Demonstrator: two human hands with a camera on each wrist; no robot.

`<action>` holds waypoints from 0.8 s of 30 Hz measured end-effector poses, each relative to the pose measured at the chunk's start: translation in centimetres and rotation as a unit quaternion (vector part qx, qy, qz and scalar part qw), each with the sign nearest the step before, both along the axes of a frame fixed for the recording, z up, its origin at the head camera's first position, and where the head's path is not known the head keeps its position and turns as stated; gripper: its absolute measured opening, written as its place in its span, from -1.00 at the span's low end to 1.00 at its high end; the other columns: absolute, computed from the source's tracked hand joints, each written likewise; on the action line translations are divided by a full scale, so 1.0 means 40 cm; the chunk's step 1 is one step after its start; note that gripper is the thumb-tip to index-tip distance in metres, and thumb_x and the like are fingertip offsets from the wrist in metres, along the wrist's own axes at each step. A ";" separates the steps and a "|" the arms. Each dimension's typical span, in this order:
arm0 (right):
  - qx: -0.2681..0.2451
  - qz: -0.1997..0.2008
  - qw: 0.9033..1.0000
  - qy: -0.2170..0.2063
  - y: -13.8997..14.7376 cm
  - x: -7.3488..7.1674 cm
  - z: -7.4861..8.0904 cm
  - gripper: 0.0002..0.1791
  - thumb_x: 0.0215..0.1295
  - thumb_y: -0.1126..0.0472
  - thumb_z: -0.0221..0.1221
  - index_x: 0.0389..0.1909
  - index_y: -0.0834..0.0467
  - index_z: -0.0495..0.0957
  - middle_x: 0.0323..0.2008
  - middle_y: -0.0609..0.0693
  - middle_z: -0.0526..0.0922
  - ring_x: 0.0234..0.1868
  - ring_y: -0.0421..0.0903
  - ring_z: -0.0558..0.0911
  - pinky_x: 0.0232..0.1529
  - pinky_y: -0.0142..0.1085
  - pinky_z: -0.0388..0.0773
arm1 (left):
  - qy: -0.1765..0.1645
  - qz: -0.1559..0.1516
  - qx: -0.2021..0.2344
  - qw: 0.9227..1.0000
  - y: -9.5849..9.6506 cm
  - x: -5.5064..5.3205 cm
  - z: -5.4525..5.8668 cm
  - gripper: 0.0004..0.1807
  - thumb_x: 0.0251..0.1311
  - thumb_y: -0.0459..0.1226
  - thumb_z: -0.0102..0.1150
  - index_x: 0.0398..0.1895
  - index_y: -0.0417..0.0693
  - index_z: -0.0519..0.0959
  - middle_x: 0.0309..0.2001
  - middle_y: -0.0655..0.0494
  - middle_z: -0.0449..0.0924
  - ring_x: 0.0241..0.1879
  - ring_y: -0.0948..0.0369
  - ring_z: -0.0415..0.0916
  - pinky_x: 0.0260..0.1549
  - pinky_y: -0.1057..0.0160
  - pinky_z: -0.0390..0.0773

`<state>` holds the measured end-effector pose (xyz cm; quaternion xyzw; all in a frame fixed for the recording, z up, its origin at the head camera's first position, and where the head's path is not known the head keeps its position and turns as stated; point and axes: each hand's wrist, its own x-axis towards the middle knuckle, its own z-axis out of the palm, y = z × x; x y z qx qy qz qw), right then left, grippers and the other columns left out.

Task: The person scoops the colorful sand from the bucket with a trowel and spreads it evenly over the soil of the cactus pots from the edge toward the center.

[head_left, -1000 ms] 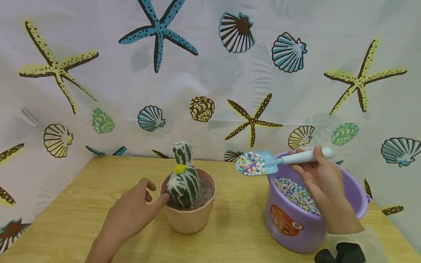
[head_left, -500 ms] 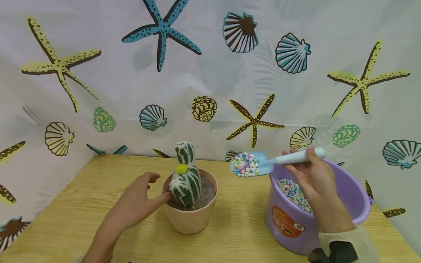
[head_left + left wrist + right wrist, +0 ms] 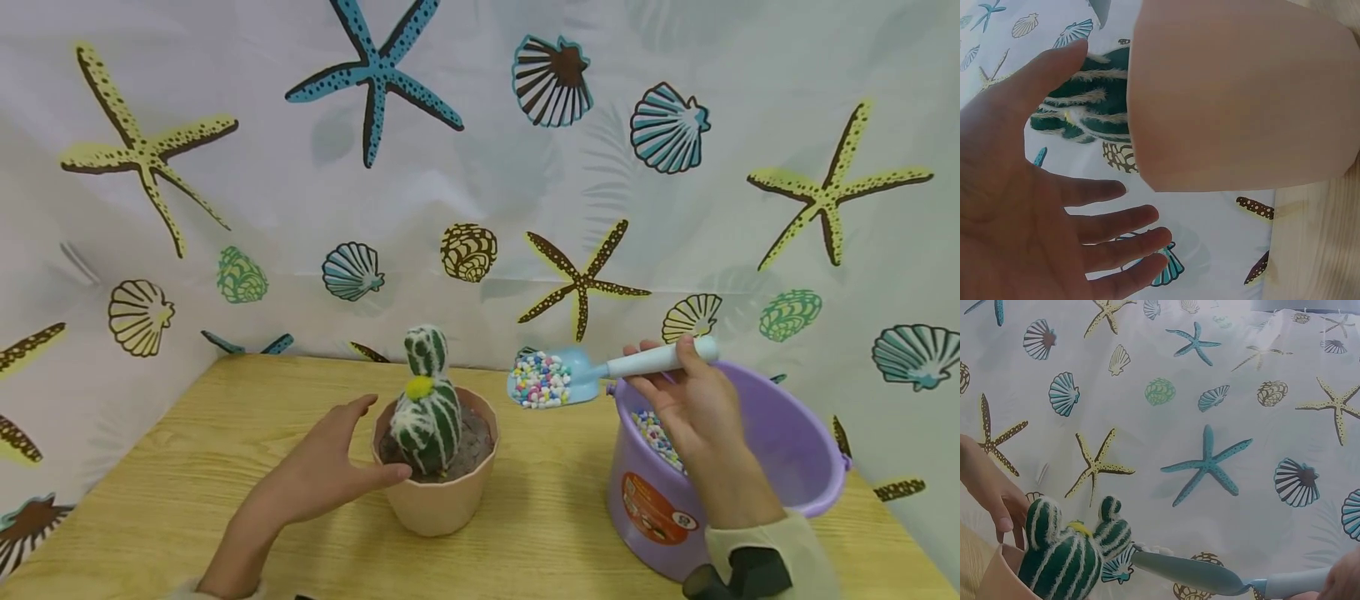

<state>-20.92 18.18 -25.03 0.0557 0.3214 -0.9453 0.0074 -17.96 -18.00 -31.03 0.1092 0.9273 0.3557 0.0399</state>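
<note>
Your right grip (image 3: 690, 404) pinches the pale-blue plastic scoop (image 3: 582, 375) by its handle, multicoloured pellets (image 3: 540, 381) aboard, between purple plastic bucket (image 3: 787, 442) and peach faceted pot (image 3: 438, 510). Your left grip (image 3: 322, 471), spread, holds nothing beside the pot. Carrying appears in hand; next move calls for a level scoop

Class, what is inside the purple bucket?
Small multicoloured pellets show in the purple bucket. The right hand and forearm cover part of its inside; its bottom cannot be seen.
</note>
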 end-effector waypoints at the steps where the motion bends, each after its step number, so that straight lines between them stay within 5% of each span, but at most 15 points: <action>1: 0.004 0.001 1.000 0.001 -0.005 0.001 0.000 -0.59 0.47 0.06 -0.26 0.28 -0.13 0.00 0.16 0.12 0.18 0.45 0.14 0.10 0.36 -0.07 0.12 | 0.000 -0.001 0.000 1.000 0.001 -0.001 -0.002 0.15 0.00 0.20 0.30 0.47 -0.25 -0.03 0.41 -0.38 0.01 0.37 -0.34 -0.01 0.14 -0.33 0.26; 14: 0.058 -0.002 0.998 0.007 -0.059 0.006 -0.002 -0.76 0.48 0.05 -0.26 0.09 -0.06 0.11 0.06 0.11 0.23 0.39 0.13 0.19 0.34 -0.09 0.19 | -0.007 -0.012 -0.023 1.000 0.014 -0.003 -0.017 0.20 -0.02 0.23 0.28 0.49 -0.23 -0.09 0.42 -0.44 -0.08 0.36 -0.37 0.01 0.12 -0.35 0.27; 24: 0.102 0.005 0.995 0.022 -0.106 0.007 -0.007 -0.80 0.51 0.10 -0.28 0.07 0.03 0.09 0.04 0.14 0.22 0.34 0.16 0.27 0.29 -0.10 0.31 | 0.005 -0.021 -0.017 1.000 0.015 -0.008 -0.026 0.17 -0.04 0.17 0.35 0.46 -0.32 0.00 0.39 -0.40 0.05 0.34 -0.31 0.11 0.15 -0.31 0.27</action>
